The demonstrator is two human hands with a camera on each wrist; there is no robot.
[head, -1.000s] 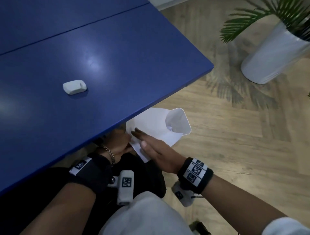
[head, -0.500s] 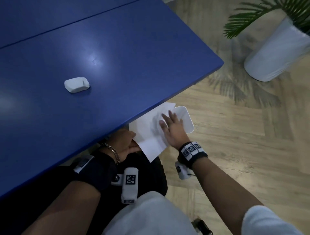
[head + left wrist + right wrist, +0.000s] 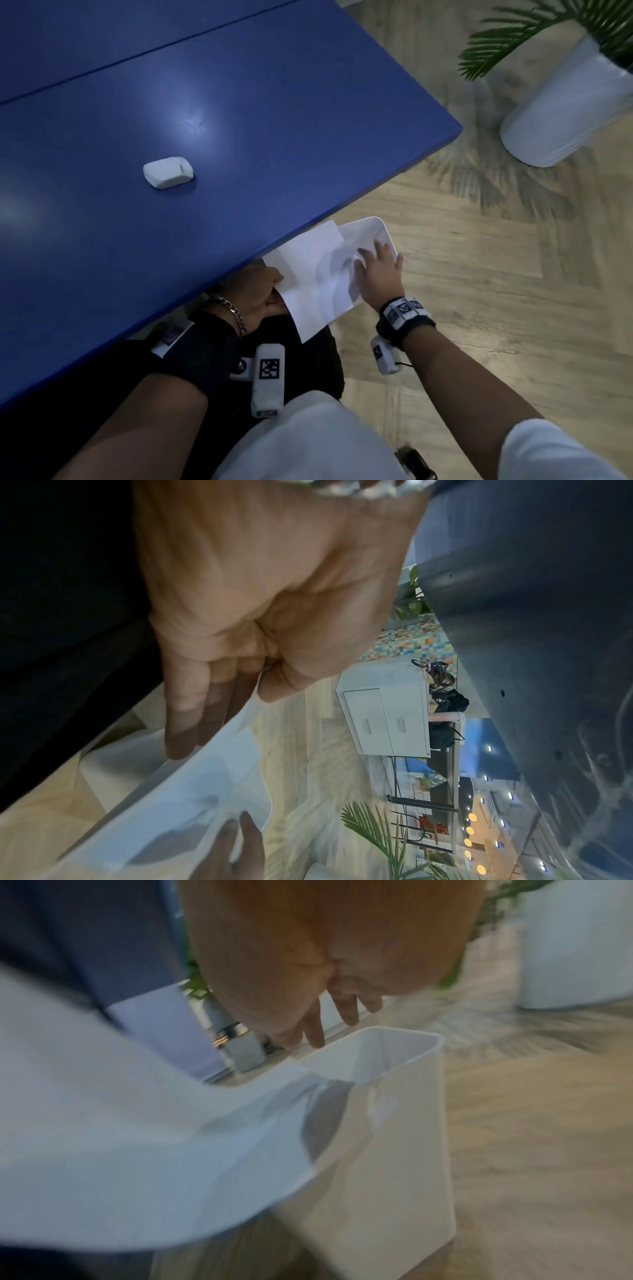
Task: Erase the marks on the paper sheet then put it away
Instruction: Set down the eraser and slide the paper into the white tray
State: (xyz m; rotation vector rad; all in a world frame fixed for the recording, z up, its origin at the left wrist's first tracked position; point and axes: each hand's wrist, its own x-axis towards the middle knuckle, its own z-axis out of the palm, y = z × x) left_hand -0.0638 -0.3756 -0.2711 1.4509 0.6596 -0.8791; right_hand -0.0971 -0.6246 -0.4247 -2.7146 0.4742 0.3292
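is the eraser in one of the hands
No, the eraser lies alone on the blue table, away from both hands.

— Report on the left hand [image 3: 260, 593].
— It fills the upper frame, palm side to the camera. Its fingers [image 3: 185, 718] lie straight under the near edge of the paper sheet [image 3: 192, 777], thumb on the other face, pinching it.
— Condition of the sheet?
— White, bowed, running diagonally to the lower left. No marks can be made out.
— Anything else on it?
— The right hand [image 3: 232, 850] touches it from below, fingers extended.
— Surroundings?
— Wood floor [image 3: 301, 750], a white cabinet [image 3: 387, 718], palm fronds [image 3: 373, 829], and the table's dark underside [image 3: 534, 615] at right.
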